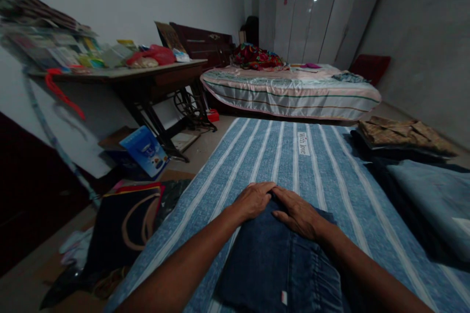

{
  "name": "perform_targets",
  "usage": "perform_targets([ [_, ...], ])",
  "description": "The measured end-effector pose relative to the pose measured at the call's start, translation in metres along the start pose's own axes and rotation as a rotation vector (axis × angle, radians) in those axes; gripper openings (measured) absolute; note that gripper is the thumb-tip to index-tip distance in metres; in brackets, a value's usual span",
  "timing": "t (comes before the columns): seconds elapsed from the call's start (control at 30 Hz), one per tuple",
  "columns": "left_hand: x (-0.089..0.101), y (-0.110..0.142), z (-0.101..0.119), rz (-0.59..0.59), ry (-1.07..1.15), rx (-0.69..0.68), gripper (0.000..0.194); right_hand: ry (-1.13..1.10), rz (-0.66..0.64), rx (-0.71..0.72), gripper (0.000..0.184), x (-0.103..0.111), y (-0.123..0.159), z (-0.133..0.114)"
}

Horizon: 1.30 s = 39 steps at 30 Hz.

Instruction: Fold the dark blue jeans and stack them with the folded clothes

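Note:
A folded pair of dark blue jeans lies on the striped bed cover, its gathered elastic waistband at the near right and a small white tag at the near edge. My left hand rests on the far left corner of the jeans, fingers together and stretched toward the right. From the other side, my right hand lies flat on the far part, its thumb apart from the fingers. The fingertips of both hands meet at the far edge. Neither hand visibly grips the cloth.
Folded light blue jeans and brown patterned clothing lie in piles along the right. The blue striped cover spreads beneath. Bags and a blue box stand on the floor at left, near a cluttered sewing-machine table. Another bed stands beyond.

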State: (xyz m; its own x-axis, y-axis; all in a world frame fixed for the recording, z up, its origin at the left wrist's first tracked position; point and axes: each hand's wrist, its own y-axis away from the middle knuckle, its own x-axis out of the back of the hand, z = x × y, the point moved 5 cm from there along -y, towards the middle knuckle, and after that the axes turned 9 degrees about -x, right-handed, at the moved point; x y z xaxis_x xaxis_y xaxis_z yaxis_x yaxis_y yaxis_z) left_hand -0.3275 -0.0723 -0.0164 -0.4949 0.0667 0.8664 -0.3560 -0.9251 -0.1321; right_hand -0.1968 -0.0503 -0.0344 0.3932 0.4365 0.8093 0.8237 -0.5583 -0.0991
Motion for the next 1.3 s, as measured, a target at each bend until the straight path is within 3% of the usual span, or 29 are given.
perform_targets([
  [0.17, 0.002, -0.005, -0.009, 0.041, -0.013, 0.020, 0.033, 0.079, 0.032, -0.023, 0.055, 0.000, 0.003, -0.001],
  [0.37, 0.001, -0.008, -0.020, 0.084, -0.001, 0.081, 0.033, 0.186, 0.150, 0.060, 0.037, 0.016, 0.009, -0.015],
  [0.5, -0.002, -0.008, -0.023, 0.110, 0.006, 0.069, 0.034, 0.147, 0.008, 0.009, 0.041, 0.022, 0.015, -0.032],
  [0.7, -0.001, -0.007, -0.027, 0.150, 0.042, 0.050, 0.035, 0.111, -0.264, -0.234, 0.080, 0.007, 0.025, -0.040],
  [0.9, 0.002, -0.011, -0.033, 0.169, 0.049, 0.085, 0.032, 0.084, -0.297, -0.257, 0.084, 0.005, 0.022, -0.039],
  [1.3, 0.008, -0.019, -0.032, 0.208, 0.098, 0.023, 0.032, 0.057, -0.304, -0.276, 0.085, 0.010, 0.020, -0.043],
])
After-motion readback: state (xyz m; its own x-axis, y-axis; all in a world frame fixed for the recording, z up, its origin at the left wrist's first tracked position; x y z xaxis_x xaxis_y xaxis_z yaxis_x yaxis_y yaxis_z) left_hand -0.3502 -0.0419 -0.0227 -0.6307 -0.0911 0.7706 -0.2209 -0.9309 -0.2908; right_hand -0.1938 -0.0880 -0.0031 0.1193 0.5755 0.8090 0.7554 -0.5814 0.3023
